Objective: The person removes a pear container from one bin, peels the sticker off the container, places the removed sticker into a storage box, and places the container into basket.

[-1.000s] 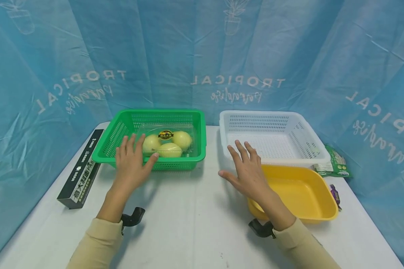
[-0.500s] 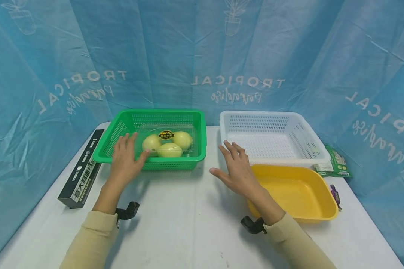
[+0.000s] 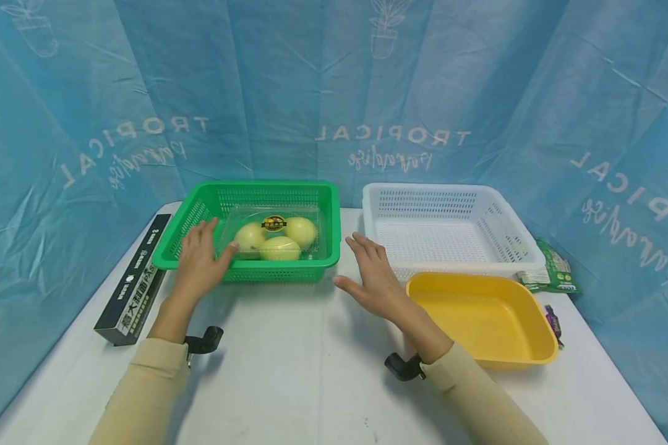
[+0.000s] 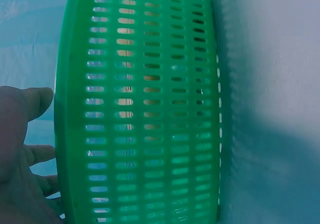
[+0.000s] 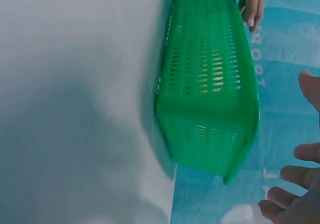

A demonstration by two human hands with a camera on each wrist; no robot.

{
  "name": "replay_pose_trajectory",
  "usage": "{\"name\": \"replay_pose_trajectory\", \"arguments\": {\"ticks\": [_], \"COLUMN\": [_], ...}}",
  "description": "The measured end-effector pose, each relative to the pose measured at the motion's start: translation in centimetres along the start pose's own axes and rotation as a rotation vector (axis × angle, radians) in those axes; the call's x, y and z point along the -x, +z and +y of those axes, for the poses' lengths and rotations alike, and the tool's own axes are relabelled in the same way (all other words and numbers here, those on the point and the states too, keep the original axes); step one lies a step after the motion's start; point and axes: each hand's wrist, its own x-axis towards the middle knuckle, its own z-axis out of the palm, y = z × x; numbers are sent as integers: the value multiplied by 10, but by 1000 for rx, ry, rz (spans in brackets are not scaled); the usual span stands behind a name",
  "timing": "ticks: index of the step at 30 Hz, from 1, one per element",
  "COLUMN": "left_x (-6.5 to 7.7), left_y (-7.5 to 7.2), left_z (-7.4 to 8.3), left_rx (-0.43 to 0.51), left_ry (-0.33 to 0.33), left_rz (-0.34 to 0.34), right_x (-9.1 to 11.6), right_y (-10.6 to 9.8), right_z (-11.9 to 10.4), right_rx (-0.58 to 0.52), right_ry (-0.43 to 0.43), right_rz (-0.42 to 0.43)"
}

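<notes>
My left hand [image 3: 198, 262] is spread over the front left rim of a green basket [image 3: 281, 272], fingers fairly straight and gripping nothing. In the left wrist view its thumb and fingers [image 4: 37, 154] show right at the basket rim. Inside the basket lies a clear plastic box [image 3: 312, 212] with a black and yellow label, holding several pale green round fruits [image 3: 300, 232]. Between the green basket and the white basket [image 3: 434, 267], my right hand [image 3: 375, 281] hovers over the table with fingers spread, holding nothing. The right wrist view shows its fingers [image 5: 295, 176] apart from the green basket.
A yellow tub [image 3: 484, 327] stands in front of the white basket. At right lie a green packet [image 3: 556, 272] and a small purple-wrapped item [image 3: 554, 322]. A long black pasta box [image 3: 133, 284] lies left of the green basket. A blue curtain [image 3: 334, 93] hangs behind the table.
Both hands have drifted left. The right hand has moved off the white basket and the yellow tub, towards the green basket. The baskets and other items have stayed put.
</notes>
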Motion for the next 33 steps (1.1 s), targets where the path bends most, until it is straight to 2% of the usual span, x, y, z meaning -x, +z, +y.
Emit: {"name": "replay_pose_trajectory", "arguments": {"ticks": [9, 15, 21, 27, 33], "left_x": [-10, -18, -30, -41, -47], "left_y": [-2, -6, -6, -8, -9], "left_z": [-6, -5, -12, -19, -20], "left_rx": [-39, -51, -45, 37, 128], "left_ry": [-29, -67, -58, -74, -95], "left_rz": [-41, -122, -202, -281, -328], "right_x": [-13, -18, -24, -31, -35], "right_y": [11, 15, 19, 25, 27], "right_z": [-3, -4, -4, -3, -4], "right_rx": [-51, -104, -145, -147, -164], "right_ry": [2, 11, 39, 62, 88], "right_rz": [-22, -20, -25, -36, -45]}}
